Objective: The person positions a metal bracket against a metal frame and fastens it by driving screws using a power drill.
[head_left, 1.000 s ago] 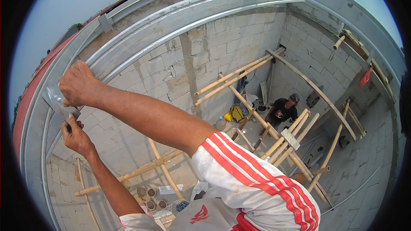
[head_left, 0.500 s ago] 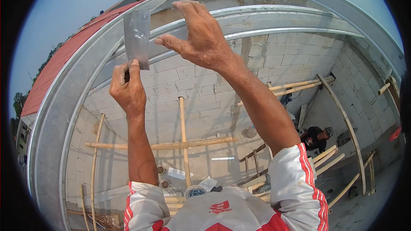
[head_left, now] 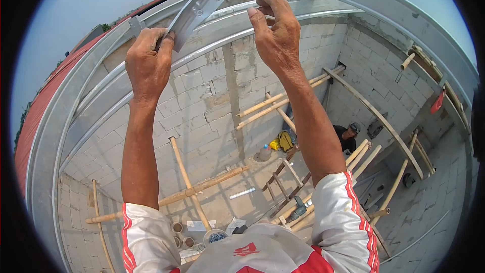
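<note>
Metal bracket (head_left: 196, 16) pinched by left hand (head_left: 148, 64), right hand (head_left: 278, 35) free; below, bucket (head_left: 206, 239) holds bluish pieces (head_left: 217, 236)

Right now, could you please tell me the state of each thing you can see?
Bracket: tilted, lower end gripped
Left hand: closed on the bracket
Right hand: raised, partly open, nothing visible in it
Bucket: uncovered, holding small bluish pieces
Power tool: untouched, on or off unclear
</note>
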`<state>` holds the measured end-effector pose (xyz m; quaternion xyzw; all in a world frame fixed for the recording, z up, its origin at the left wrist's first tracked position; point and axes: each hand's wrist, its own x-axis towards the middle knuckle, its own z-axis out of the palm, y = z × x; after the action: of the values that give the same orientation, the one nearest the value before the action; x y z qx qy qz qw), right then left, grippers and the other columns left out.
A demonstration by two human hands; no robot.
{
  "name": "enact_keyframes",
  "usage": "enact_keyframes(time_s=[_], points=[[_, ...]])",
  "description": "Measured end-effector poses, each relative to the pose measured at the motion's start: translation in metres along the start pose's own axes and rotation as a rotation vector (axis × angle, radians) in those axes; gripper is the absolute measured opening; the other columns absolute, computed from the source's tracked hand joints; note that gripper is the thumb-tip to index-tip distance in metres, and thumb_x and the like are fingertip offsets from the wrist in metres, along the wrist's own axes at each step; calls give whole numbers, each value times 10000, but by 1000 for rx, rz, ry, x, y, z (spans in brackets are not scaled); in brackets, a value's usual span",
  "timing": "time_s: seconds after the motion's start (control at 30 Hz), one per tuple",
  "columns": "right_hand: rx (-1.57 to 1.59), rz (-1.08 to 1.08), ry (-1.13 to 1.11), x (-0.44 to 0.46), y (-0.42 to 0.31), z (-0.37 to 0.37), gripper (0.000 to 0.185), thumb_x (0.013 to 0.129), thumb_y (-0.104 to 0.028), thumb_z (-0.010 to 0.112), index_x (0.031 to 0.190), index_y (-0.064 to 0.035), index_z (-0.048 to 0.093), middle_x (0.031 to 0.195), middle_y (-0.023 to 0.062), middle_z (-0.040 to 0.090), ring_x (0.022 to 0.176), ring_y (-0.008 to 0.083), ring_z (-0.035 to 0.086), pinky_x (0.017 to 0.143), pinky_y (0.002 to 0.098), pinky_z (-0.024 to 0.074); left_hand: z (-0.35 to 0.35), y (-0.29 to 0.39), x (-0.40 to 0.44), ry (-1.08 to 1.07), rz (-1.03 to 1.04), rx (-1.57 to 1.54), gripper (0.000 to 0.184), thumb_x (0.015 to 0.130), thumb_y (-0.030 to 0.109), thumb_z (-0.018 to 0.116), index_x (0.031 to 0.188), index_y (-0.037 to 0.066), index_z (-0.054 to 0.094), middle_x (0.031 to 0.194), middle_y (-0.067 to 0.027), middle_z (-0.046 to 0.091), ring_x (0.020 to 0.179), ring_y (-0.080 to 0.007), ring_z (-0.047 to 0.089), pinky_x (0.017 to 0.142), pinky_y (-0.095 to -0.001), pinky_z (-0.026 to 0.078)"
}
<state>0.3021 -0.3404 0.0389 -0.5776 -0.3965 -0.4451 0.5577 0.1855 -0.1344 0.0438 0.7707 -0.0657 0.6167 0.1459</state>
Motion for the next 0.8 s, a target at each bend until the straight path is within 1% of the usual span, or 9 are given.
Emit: enact_keyframes(time_s=[0.07, 0.27, 0.33, 0.4, 0.53, 0.6, 0.67, 0.73, 0.8], points=[[-54, 0, 13, 11, 11, -21, 341, 914, -175, 623, 1230, -50, 598, 1140, 137, 620, 1047, 216, 636, 797, 336, 585, 10, 6, 18, -122, 39, 90, 135, 860, 164, 650, 927, 57, 698, 857, -86, 682, 728, -260, 650, 676, -398, 488], [-171, -35, 22, 31, 35, -56, 341, 916, -186, 635, 1252, -135, 614, 1118, 105, 634, 1023, 186, 639, 745, 292, 588, 48, 29, 66, -244, 291, 275, 120, 881, 168, 621, 925, 74, 678, 809, -77, 659, 768, -257, 643, 699, -416, 506], [-259, -149, -31, 32, 48, -61, 326, 873, -117, 656, 1198, -86, 642, 1026, 119, 630, 810, 189, 642, 658, 315, 551, 60, 36, 81, -255, 386, 327, 110, 882, 164, 622, 923, 75, 672, 795, -77, 651, 773, -256, 643, 698, -423, 509], [-271, -119, -47, 27, 61, -62, 331, 871, -120, 661, 1200, -92, 643, 1021, 114, 632, 808, 191, 642, 677, 332, 547, 73, 44, 93, -403, 399, 389, 98, 890, 129, 603, 955, 69, 644, 870, -93, 652, 810, -281, 630, 718, -423, 489], [-309, -44, -83, 19, 87, -59, 323, 870, -140, 659, 1191, -105, 652, 993, 121, 632, 802, 229, 648, 709, 388, 528, 103, 51, 117, -361, 517, 391, 87, 897, 81, 580, 915, 84, 664, 792, -78, 648, 765, -245, 640, 671, -431, 509], [-325, -39, -86, 19, 95, -57, 308, 873, -154, 656, 1177, -107, 660, 977, 124, 632, 799, 245, 649, 702, 397, 524, 111, 58, 130, -516, 491, 418, 180, 889, 204, 636, 1016, 85, 681, 903, -134, 687, 871, -262, 672, 739, -410, 539], [-417, -17, -156, 20, 93, -55, 192, 893, -159, 655, 1064, -79, 691, 915, 100, 643, 775, 197, 627, 672, 348, 513, 98, 75, 138, -549, 593, 317, 144, 901, 158, 607, 1010, 83, 662, 916, -110, 682, 857, -262, 661, 738, -418, 522], [-449, 24, -126, 19, 92, -50, 159, 893, -164, 651, 1004, -59, 691, 879, 100, 638, 750, 210, 616, 672, 365, 496, 103, 77, 148, -579, 691, 218, 117, 912, 112, 578, 1004, 81, 642, 928, -85, 677, 842, -261, 649, 737, -425, 506], [-483, 62, -99, 21, 96, -43, 148, 892, -170, 647, 943, -38, 690, 842, 100, 634, 725, 223, 605, 671, 381, 478, 115, 77, 153, -545, 721, 145, 185, 898, 172, 600, 1044, 63, 634, 942, -125, 673, 865, -279, 653, 752, -426, 513]])
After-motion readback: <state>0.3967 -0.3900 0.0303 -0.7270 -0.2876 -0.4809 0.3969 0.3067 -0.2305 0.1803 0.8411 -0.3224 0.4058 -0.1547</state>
